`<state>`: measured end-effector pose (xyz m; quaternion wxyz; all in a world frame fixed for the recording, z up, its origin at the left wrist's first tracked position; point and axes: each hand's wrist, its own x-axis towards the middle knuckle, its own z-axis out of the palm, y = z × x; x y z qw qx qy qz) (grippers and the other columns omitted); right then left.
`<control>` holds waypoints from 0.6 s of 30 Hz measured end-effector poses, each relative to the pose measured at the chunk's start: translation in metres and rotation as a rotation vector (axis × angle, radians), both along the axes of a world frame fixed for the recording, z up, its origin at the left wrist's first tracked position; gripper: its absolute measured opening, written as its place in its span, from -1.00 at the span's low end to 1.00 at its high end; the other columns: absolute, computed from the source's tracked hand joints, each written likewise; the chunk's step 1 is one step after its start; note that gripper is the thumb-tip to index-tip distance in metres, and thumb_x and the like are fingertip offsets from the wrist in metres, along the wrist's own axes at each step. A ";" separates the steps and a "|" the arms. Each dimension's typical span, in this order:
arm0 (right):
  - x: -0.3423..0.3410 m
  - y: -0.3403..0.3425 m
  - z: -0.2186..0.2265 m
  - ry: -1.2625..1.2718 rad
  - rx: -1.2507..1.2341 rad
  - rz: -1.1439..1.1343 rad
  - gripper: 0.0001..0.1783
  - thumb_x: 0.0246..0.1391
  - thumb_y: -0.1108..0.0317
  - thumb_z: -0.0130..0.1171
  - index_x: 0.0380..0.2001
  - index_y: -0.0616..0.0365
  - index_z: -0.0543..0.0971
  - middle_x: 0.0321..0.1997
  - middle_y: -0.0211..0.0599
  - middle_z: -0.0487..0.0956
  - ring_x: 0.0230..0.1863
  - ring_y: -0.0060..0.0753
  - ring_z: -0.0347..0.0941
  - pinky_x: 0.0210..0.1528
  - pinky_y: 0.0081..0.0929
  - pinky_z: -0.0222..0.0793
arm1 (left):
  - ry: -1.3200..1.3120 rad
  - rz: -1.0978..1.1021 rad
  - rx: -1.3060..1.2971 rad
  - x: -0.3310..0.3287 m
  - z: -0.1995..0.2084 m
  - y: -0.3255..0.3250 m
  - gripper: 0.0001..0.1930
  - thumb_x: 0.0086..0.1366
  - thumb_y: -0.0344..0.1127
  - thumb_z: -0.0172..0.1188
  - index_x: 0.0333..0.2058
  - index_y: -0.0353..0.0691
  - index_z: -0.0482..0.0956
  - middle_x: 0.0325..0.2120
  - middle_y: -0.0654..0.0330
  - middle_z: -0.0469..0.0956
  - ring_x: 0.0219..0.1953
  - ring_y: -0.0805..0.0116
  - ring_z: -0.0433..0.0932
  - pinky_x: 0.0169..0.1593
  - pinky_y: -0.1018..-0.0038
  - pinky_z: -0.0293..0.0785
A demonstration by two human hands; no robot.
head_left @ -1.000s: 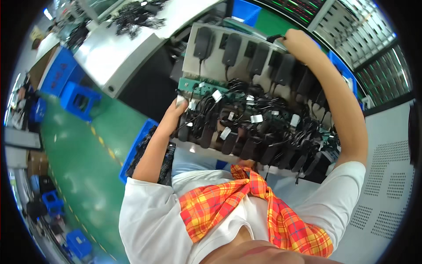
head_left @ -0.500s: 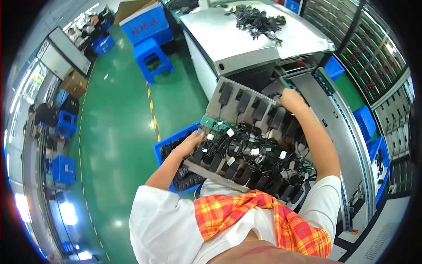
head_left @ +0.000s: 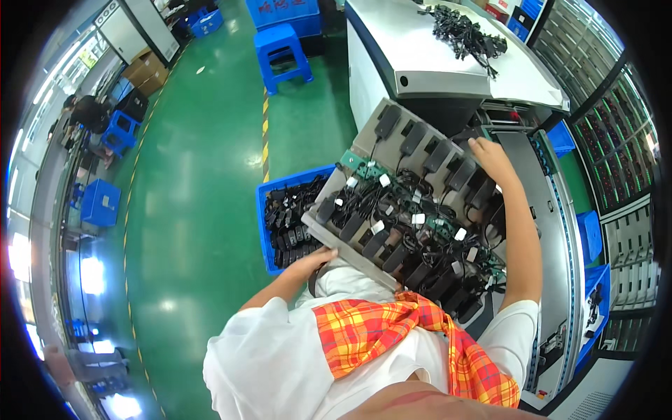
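A metal tray [head_left: 318, 222] is tilted in front of my body. Rows of black power adapters [head_left: 412, 138] sit along its far and near sides. Between them lie tangled black cables [head_left: 392, 203] with white tags, and a green circuit board [head_left: 355, 162] shows at the left end. My right hand [head_left: 490, 159] is closed round the tray's far right edge. At the near left edge, my left hand [head_left: 318, 260] is closed against the tray from below, its fingertips partly hidden.
A blue crate [head_left: 264, 227] of black adapters stands left of the tray. Beyond are a blue stool [head_left: 283, 59] and a white-topped machine [head_left: 413, 42] bearing a black cable heap [head_left: 467, 35]. To the right runs a conveyor [head_left: 549, 203]. Tall racks [head_left: 616, 133] stand behind it.
My left hand has shifted from the tray's left end to its near left edge. My right hand stays at the far edge. The view has swung, showing more of the blue crate.
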<state>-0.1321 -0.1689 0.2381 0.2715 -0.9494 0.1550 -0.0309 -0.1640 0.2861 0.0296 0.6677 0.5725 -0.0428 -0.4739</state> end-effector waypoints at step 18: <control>0.012 -0.021 -0.038 -0.042 0.036 0.091 -0.53 0.17 0.05 -0.09 -0.37 0.36 0.45 -0.38 0.05 0.50 -0.28 0.06 0.38 -0.21 -0.28 0.25 | -0.153 0.135 0.012 -0.019 0.034 -0.020 -0.33 0.08 -0.09 0.27 0.05 -0.43 0.28 -0.03 0.01 0.38 0.06 0.23 0.31 0.14 0.42 0.19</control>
